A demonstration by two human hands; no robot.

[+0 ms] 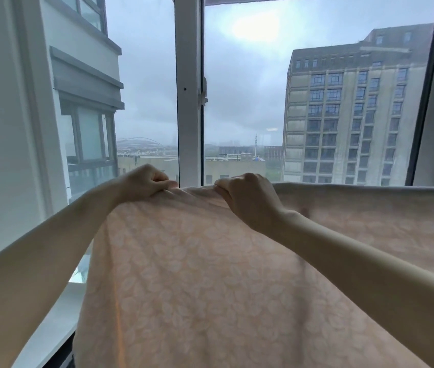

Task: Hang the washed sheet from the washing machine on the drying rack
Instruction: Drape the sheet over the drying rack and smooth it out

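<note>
Forearms: two bare forearms are lying across the near face of the cloth, the left one entering from the lower left and the right one from the lower right, both pointing up towards the middle of the view.

Sheet: a peach cloth with a pale leaf pattern is hanging down in front of the person, filling the lower middle and right of the view. Its top fold is running level off to the right. Whatever is bearing it is lying hidden under the cloth.

Left hand: it is gripping the top fold near the sheet's left end. The fingers are curling inward, the thumb is pressing the cloth against them, and the fabric is puckering just below.

Right hand: it is sitting just beside the left hand with a narrow gap between them. The knuckles are facing up and the curled fingers are pinching a bunched ridge of the same top fold.

Window sill: a white ledge is running along the lower left, beside the sheet's left edge.

Window frame: a white upright post is rising behind the two hands, dividing two panes.

Neighbouring wall: a pale building with glazed bays is standing close outside the left pane.

Tower block: a tall grey building with many rows of windows is showing through the right pane.

Arched roof: it is lying low and hazy among distant buildings.

Sky: grey cloud is covering it, with one bright patch glowing near the top.
</note>
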